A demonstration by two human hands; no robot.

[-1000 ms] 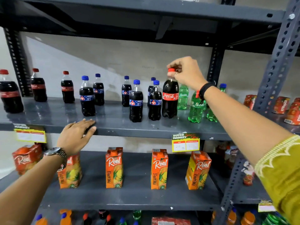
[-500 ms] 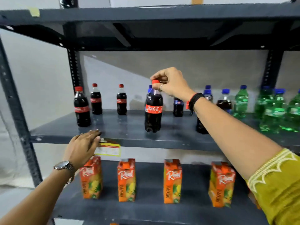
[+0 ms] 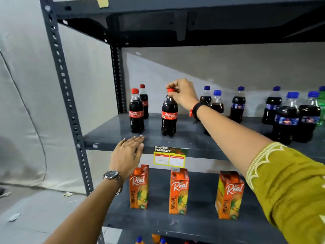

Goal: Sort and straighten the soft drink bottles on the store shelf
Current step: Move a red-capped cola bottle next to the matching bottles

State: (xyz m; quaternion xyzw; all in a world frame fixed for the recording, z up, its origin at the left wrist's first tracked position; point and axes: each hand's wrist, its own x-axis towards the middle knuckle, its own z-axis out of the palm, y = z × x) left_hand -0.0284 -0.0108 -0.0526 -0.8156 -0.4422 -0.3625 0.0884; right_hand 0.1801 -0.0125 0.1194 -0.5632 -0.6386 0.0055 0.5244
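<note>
- The right hand (image 3: 182,93) has its fingertips pinched closed around the red cap of a Coca-Cola bottle (image 3: 169,116), thumb and forefinger curled over the top from the right side.
- The knuckles bunch above the cap; the wrist bends slightly down, wearing a black band (image 3: 197,110) with a small red tag.
- The right forearm runs down and to the right across the frame, ending in an olive-green sleeve (image 3: 290,182) with pale scalloped trim.
- The held bottle stands upright, its base at or just above the grey middle shelf (image 3: 109,138) near the front edge; contact with the shelf cannot be told for sure.
- To its left, apart from it, two more red-capped cola bottles (image 3: 136,114) stand one behind the other near the rear upright post.
- To the right of the hand, a loose group of blue-capped dark bottles (image 3: 285,118) stands at varying depths; a green bottle shows at the far right edge.
- The left hand (image 3: 127,154) is flat and open, fingers straight and together, gripping nothing; the fingertips rest on the front lip of the middle shelf, just in front of the nearer red-capped bottle.
- The left wrist carries a metal watch (image 3: 112,175), and the bare forearm slants down toward the lower left.
- A yellow-bordered price tag (image 3: 169,158) hangs on the shelf edge just right of the left hand.
- Below, three orange pineapple juice cartons (image 3: 178,191) stand upright, spaced apart, on the next shelf.
</note>
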